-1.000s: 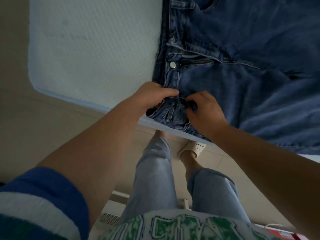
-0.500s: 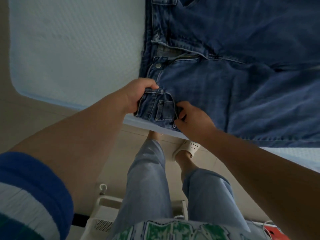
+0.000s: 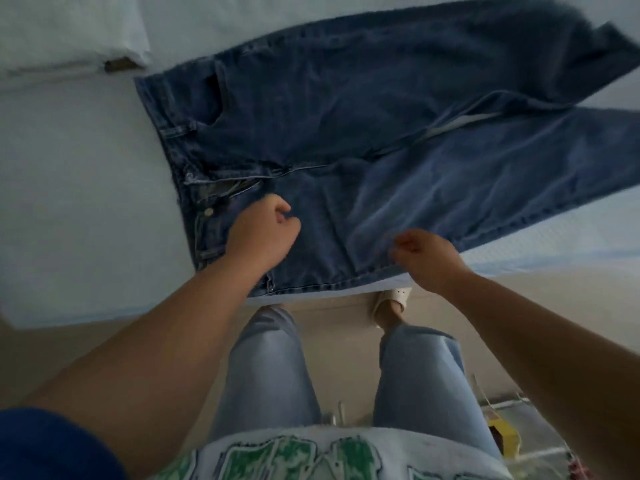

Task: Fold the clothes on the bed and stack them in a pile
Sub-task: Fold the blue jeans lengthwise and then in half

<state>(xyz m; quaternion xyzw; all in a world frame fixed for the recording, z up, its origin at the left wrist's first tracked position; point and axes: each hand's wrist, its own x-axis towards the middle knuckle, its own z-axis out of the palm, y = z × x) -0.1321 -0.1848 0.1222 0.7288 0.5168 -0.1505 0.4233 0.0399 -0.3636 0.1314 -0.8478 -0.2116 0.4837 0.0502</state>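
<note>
Dark blue denim jeans [image 3: 363,140] lie spread front side up on the pale blue bed [image 3: 79,188], waistband to the left and both legs running off to the right. The left hand [image 3: 265,233] sits over the near hip of the jeans, just right of the waistband's metal button [image 3: 209,212]; its fingers are curled loosely into a half-closed fist, and whether they pinch any cloth cannot be told. The right hand [image 3: 427,258] is at the near edge of the closer leg, fingers bent and thumb close to them, blurred, so its grip on the denim cannot be told either; it looks to be touching or just above the fabric at the edge of the bed.

Outward from the hands, the fly stands open below the button, and a belt loop and front pocket show on the far hip. The 2 legs part toward the right, with a strip of bed showing between them. The near hem side of the jeans runs along the mattress edge. A white pillow [image 3: 69,32] lies at the far left corner of the bed. Below the bed edge the person's legs in light blue trousers [image 3: 266,372] stand on a beige floor [image 3: 339,327], one foot in a cream perforated sandal [image 3: 391,299]
</note>
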